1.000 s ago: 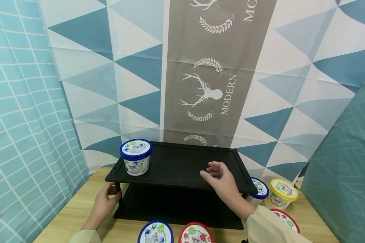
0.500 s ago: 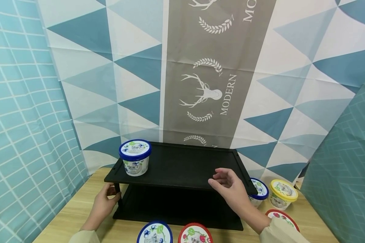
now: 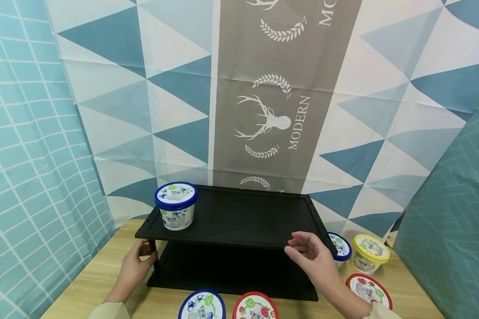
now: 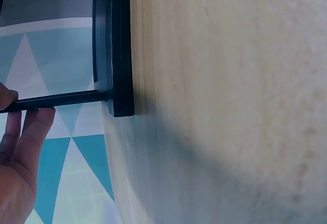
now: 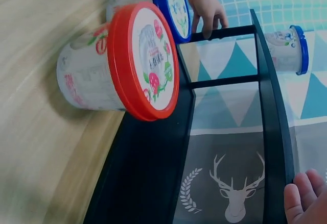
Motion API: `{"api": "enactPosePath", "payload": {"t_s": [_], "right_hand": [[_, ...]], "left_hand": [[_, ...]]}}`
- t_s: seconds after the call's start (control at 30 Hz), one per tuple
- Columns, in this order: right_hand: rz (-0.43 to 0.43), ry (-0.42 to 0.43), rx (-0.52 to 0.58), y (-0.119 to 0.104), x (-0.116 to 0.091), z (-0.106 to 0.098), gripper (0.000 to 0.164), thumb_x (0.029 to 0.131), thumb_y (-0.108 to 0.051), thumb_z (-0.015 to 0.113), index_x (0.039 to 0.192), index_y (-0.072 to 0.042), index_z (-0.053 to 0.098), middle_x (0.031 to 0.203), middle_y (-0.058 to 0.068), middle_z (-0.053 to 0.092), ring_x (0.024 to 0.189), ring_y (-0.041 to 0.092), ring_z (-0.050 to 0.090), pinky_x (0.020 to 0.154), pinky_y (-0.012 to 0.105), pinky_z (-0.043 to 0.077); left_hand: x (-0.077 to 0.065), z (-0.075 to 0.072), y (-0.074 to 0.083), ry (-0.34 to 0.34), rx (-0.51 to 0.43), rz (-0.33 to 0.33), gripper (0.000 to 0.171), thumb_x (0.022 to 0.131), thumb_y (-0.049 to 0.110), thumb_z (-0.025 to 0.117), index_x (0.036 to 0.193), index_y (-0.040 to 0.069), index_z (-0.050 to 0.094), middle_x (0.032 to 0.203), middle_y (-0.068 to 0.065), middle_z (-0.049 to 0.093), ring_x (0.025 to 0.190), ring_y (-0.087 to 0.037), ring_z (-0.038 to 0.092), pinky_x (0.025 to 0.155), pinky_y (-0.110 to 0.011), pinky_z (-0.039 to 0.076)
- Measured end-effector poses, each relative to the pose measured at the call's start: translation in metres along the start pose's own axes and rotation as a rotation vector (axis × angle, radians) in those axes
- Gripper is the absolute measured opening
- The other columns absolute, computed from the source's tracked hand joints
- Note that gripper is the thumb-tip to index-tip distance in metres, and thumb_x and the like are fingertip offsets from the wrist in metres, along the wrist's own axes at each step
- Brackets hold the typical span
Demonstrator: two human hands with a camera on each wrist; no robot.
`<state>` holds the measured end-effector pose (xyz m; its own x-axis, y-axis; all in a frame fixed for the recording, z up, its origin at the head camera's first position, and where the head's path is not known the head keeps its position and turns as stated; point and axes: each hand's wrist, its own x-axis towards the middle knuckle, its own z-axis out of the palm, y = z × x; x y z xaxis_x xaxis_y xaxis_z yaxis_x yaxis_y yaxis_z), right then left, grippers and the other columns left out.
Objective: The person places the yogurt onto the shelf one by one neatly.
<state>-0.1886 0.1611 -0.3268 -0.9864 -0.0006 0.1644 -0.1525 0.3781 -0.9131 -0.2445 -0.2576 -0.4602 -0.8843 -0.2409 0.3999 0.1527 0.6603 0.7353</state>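
My left hand (image 3: 133,266) holds one of the left posts (image 4: 66,99) of a black two-tier shelf (image 3: 239,217), thumb on one side and fingers on the other in the left wrist view. On the upper tier's left end stands a white tub with a blue lid (image 3: 175,206), with blueberries printed on it. My right hand (image 3: 315,259) hovers by the front right edge of that tier, fingers loosely curved, nothing between them. In the right wrist view its fingertips (image 5: 306,196) show right beside the shelf's edge.
In front of the shelf stand a blue-lidded tub (image 3: 202,305) and a red-lidded tub (image 3: 255,306). To its right are a blue-lidded tub (image 3: 341,248), a yellow-lidded tub (image 3: 371,252) and another red-lidded tub (image 3: 369,290). Patterned cloth (image 3: 263,53) hangs behind the wooden table (image 3: 88,283).
My right hand has drawn back from over the upper tier, down and to the right toward its front edge. My left hand keeps its hold on the post.
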Motion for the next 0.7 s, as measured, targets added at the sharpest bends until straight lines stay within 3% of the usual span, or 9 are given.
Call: {"api": "enactPosePath", "payload": {"t_s": [0.3, 0.57, 0.7], "right_hand": [[0.045, -0.083, 0.050, 0.011, -0.015, 0.001, 0.042, 0.078, -0.026, 0.065, 0.115, -0.014, 0.048, 0.105, 0.005, 0.057, 0.092, 0.012, 0.056, 0.076, 0.018, 0.046], [0.085, -0.181, 0.081, 0.038, -0.022, 0.003, 0.044, 0.084, -0.025, 0.057, 0.121, -0.007, 0.041, 0.110, 0.011, 0.054, 0.093, 0.014, 0.056, 0.077, 0.025, 0.047], [0.099, -0.162, 0.071, 0.052, -0.026, 0.009, 0.048, 0.082, -0.028, 0.059, 0.119, -0.004, 0.042, 0.106, 0.010, 0.056, 0.089, 0.016, 0.056, 0.074, 0.028, 0.046]], "left_hand": [[0.001, -0.003, 0.002, 0.021, 0.009, 0.019, 0.033, 0.079, 0.003, 0.059, 0.109, 0.009, 0.049, 0.093, -0.013, 0.061, 0.084, -0.023, 0.058, 0.068, -0.030, 0.046], [0.000, -0.002, -0.001, 0.023, 0.013, 0.013, 0.034, 0.078, 0.002, 0.059, 0.109, 0.008, 0.049, 0.092, -0.013, 0.061, 0.083, -0.022, 0.058, 0.068, -0.031, 0.047], [-0.001, 0.000, -0.002, 0.018, 0.015, -0.002, 0.035, 0.078, 0.002, 0.059, 0.111, 0.009, 0.048, 0.095, -0.014, 0.061, 0.085, -0.025, 0.058, 0.070, -0.033, 0.047]]}}
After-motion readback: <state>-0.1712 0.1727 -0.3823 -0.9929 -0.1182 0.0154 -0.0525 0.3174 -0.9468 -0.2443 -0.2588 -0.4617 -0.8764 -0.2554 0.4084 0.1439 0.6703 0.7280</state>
